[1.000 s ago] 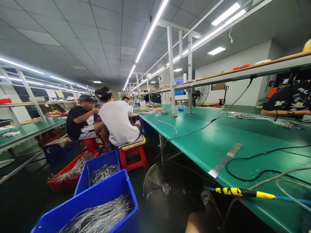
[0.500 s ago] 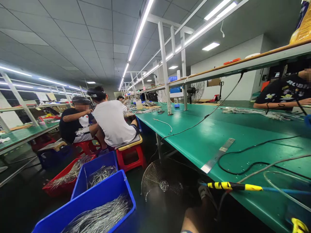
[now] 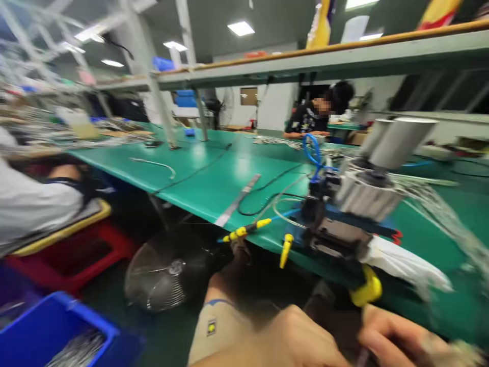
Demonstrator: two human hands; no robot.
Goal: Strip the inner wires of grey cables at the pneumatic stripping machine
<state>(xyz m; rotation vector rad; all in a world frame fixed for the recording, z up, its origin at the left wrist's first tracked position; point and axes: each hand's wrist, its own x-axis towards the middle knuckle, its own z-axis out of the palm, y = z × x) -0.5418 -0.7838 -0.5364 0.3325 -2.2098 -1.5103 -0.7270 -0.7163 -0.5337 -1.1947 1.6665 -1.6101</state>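
Note:
My left hand (image 3: 301,336) is low in the view, blurred, with its back toward me; its fingers are hidden at the bottom edge. To its right, my right hand (image 3: 397,336) has fingers curled together in a pinch, near the table edge. Something small and dark may be between them, too smeared to name. Above both hands, a bench machine (image 3: 340,219) with metal cylinders and blue air tubes stands at the edge of the green table (image 3: 202,188). A yellow-wrapped part (image 3: 367,288) hangs below it, close to my right hand.
A flat metal strip (image 3: 239,200) and cables lie on the table. Pale wires (image 3: 451,219) spread right of the machine. A floor fan (image 3: 156,275) stands below. At left are a blue bin (image 3: 57,316) of wires and a seated person (image 3: 34,199). Another person (image 3: 309,120) sits across the table.
My view has swung right and down. The bench machine and both my hands have come into sight, while the bins, stool and seated coworkers have shifted left.

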